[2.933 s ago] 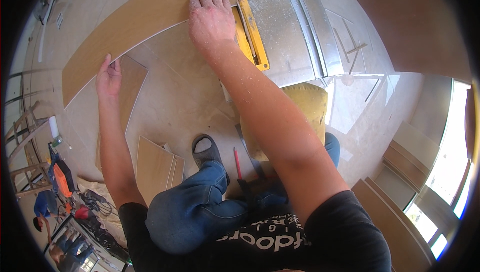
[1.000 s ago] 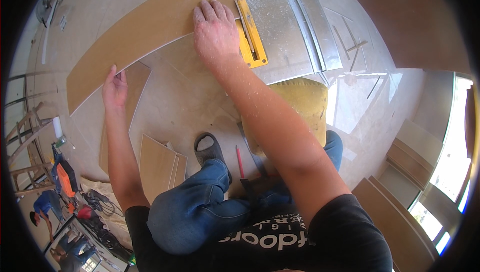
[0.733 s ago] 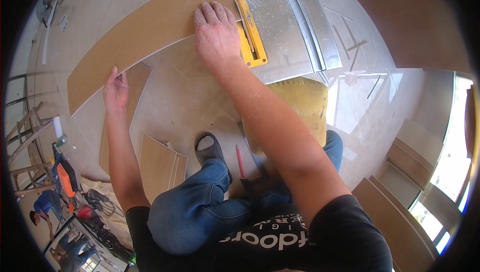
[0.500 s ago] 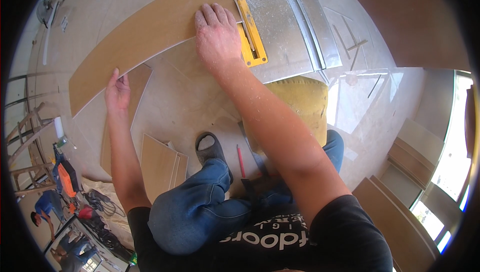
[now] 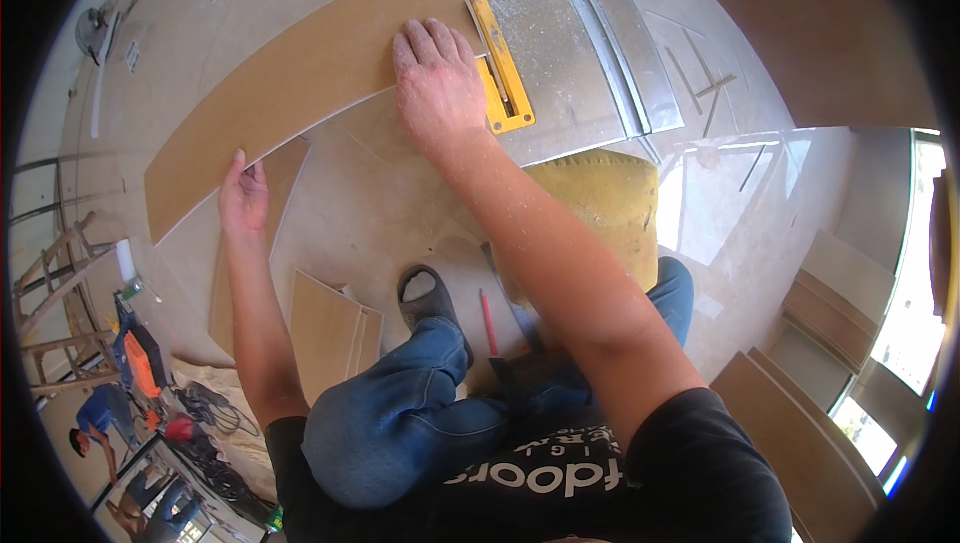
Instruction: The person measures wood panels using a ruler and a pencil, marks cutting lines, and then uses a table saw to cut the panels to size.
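Drawing inward since the earlier frame long, tan, flat wooden board (image 5: 300, 83), with right end beside yellow rectangular plate (image 5: 507, 58) on silver metal counter (image 5: 565, 73); pinching near edge with left hand (image 5: 245, 205), resting right hand (image 5: 440, 85) atop, thumb hidden, grip unclear.

The board (image 5: 300, 88) is light brown with a thin white edge. The long plate (image 5: 502, 41) is yellow. The desk (image 5: 570, 103) is silver with white specks. The cushion (image 5: 610, 203) is yellow, the jeans (image 5: 370, 433) blue, the shoe (image 5: 437, 305) dark grey, and the black shirt (image 5: 700, 463) has white letters.
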Action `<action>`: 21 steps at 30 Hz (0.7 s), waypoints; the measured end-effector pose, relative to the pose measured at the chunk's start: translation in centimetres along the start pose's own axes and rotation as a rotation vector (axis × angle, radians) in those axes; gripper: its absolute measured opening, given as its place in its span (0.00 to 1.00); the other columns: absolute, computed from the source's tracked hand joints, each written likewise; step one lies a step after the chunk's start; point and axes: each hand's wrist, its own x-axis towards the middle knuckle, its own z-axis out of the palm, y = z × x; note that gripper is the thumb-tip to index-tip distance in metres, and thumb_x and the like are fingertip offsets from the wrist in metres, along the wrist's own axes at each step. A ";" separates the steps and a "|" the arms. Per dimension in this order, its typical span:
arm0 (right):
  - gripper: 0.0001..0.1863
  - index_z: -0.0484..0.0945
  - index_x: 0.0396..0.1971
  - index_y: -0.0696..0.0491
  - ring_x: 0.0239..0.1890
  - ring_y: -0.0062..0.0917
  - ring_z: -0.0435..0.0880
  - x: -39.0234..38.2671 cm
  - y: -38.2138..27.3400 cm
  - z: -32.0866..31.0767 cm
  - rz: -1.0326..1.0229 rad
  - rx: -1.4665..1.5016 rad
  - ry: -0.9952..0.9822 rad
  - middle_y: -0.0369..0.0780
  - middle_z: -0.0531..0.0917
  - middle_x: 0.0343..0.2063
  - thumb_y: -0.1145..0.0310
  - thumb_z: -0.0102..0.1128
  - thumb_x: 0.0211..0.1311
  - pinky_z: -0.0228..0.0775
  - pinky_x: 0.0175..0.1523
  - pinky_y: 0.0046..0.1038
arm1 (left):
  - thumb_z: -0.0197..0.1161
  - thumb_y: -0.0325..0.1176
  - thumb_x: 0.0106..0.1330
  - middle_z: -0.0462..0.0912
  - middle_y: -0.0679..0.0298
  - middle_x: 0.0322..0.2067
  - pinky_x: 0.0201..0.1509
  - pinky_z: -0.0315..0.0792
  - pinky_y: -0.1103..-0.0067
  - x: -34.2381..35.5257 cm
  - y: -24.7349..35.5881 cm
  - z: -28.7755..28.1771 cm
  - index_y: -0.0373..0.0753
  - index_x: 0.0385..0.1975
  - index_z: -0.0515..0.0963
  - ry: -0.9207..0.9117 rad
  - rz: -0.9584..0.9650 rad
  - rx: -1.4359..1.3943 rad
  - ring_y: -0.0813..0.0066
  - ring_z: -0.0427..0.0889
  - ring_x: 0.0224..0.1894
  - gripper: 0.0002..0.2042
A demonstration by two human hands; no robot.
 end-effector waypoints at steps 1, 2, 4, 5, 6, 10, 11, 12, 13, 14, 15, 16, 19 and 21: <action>0.22 0.80 0.58 0.57 0.70 0.39 0.73 -0.1 0.0 0.0 0.001 0.015 0.008 0.43 0.80 0.63 0.71 0.57 0.64 0.62 0.76 0.41 | 0.66 0.19 0.71 0.87 0.60 0.51 0.58 0.85 0.76 0.0 0.1 -0.2 0.35 0.55 0.79 -0.006 -0.005 -0.001 0.70 0.86 0.53 0.14; 0.22 0.80 0.58 0.57 0.70 0.39 0.73 -0.2 -0.1 -0.1 0.002 0.030 0.015 0.43 0.79 0.63 0.71 0.57 0.64 0.62 0.76 0.42 | 0.66 0.19 0.71 0.87 0.60 0.51 0.58 0.85 0.76 0.0 0.1 -0.5 0.35 0.55 0.79 -0.009 -0.001 0.004 0.70 0.86 0.53 0.14; 0.22 0.80 0.58 0.57 0.70 0.39 0.73 -0.3 -0.3 -0.2 0.005 0.031 0.017 0.43 0.79 0.63 0.71 0.57 0.64 0.62 0.76 0.42 | 0.67 0.19 0.71 0.87 0.60 0.51 0.58 0.85 0.76 0.2 0.4 -1.2 0.35 0.55 0.79 0.002 -0.012 -0.017 0.70 0.86 0.53 0.14; 0.22 0.79 0.58 0.57 0.70 0.39 0.73 -0.3 -0.4 -0.2 0.001 0.025 0.012 0.43 0.79 0.64 0.71 0.57 0.64 0.61 0.76 0.42 | 0.67 0.19 0.71 0.87 0.60 0.51 0.58 0.85 0.76 0.2 0.6 -1.6 0.35 0.55 0.79 -0.001 -0.007 -0.007 0.70 0.86 0.53 0.14; 0.22 0.79 0.58 0.57 0.70 0.39 0.73 -0.4 -0.3 -0.2 0.008 0.027 0.015 0.43 0.79 0.64 0.71 0.57 0.64 0.61 0.76 0.42 | 0.67 0.20 0.71 0.87 0.59 0.51 0.58 0.85 0.76 0.0 0.1 -1.4 0.35 0.55 0.79 -0.025 0.006 -0.022 0.70 0.86 0.54 0.14; 0.23 0.79 0.59 0.56 0.70 0.39 0.73 -0.7 -0.1 -0.3 0.015 0.025 0.000 0.43 0.79 0.64 0.71 0.57 0.64 0.61 0.76 0.42 | 0.67 0.20 0.71 0.86 0.59 0.52 0.60 0.84 0.76 -0.6 -0.2 -1.2 0.34 0.55 0.78 -0.047 0.010 -0.020 0.69 0.86 0.55 0.14; 0.22 0.79 0.59 0.56 0.70 0.38 0.73 -0.7 -0.2 -0.3 0.017 0.027 -0.004 0.42 0.79 0.64 0.71 0.57 0.64 0.61 0.76 0.41 | 0.67 0.20 0.71 0.86 0.59 0.52 0.60 0.84 0.76 -0.7 -0.1 -1.2 0.34 0.55 0.78 -0.048 0.012 -0.015 0.69 0.86 0.55 0.14; 0.22 0.79 0.59 0.56 0.70 0.38 0.73 -0.8 -0.2 -0.4 0.019 0.028 -0.002 0.42 0.79 0.64 0.71 0.57 0.64 0.61 0.76 0.41 | 0.66 0.20 0.71 0.86 0.59 0.52 0.60 0.84 0.75 -0.8 -0.1 -1.1 0.34 0.55 0.78 -0.043 0.009 -0.017 0.69 0.86 0.55 0.14; 0.22 0.80 0.58 0.56 0.71 0.38 0.73 -0.8 -0.2 -0.6 0.021 0.033 -0.004 0.42 0.79 0.63 0.71 0.57 0.64 0.61 0.76 0.41 | 0.66 0.20 0.72 0.86 0.58 0.53 0.60 0.84 0.75 -0.9 -0.1 -1.0 0.34 0.56 0.78 -0.037 0.007 -0.020 0.68 0.86 0.55 0.14; 0.22 0.80 0.58 0.56 0.71 0.38 0.73 -0.9 -0.3 -0.7 0.022 0.037 -0.007 0.42 0.79 0.63 0.71 0.57 0.63 0.61 0.76 0.41 | 0.66 0.20 0.72 0.86 0.58 0.53 0.60 0.84 0.75 -1.0 -0.2 -0.9 0.34 0.56 0.78 -0.038 0.007 -0.017 0.68 0.86 0.55 0.14; 0.22 0.80 0.58 0.56 0.71 0.38 0.73 -0.9 -0.3 -0.7 0.024 0.038 -0.006 0.42 0.79 0.63 0.71 0.57 0.63 0.61 0.76 0.41 | 0.66 0.19 0.71 0.86 0.58 0.53 0.61 0.84 0.74 -1.2 -0.2 -0.9 0.33 0.56 0.78 -0.025 0.008 -0.024 0.67 0.85 0.56 0.15; 0.22 0.80 0.58 0.56 0.71 0.38 0.73 -1.0 -0.2 -0.8 0.022 0.034 -0.005 0.42 0.79 0.63 0.71 0.57 0.63 0.61 0.76 0.41 | 0.66 0.17 0.70 0.86 0.57 0.53 0.62 0.84 0.73 -1.3 -0.2 -0.8 0.32 0.56 0.79 -0.011 0.008 -0.030 0.66 0.85 0.56 0.15; 0.22 0.80 0.58 0.56 0.70 0.38 0.73 -1.0 -0.4 -1.0 0.019 0.030 -0.012 0.42 0.79 0.63 0.71 0.57 0.63 0.62 0.76 0.40 | 0.65 0.18 0.71 0.86 0.56 0.53 0.62 0.84 0.74 -1.5 0.0 -1.1 0.32 0.56 0.78 -0.063 -0.002 -0.046 0.66 0.85 0.56 0.15; 0.22 0.80 0.57 0.56 0.70 0.38 0.73 -1.1 -0.4 -1.1 0.018 0.028 -0.020 0.42 0.79 0.63 0.71 0.58 0.63 0.62 0.76 0.40 | 0.65 0.18 0.71 0.86 0.56 0.53 0.63 0.84 0.73 -1.7 0.0 -1.1 0.31 0.56 0.78 -0.051 0.000 -0.045 0.66 0.85 0.56 0.15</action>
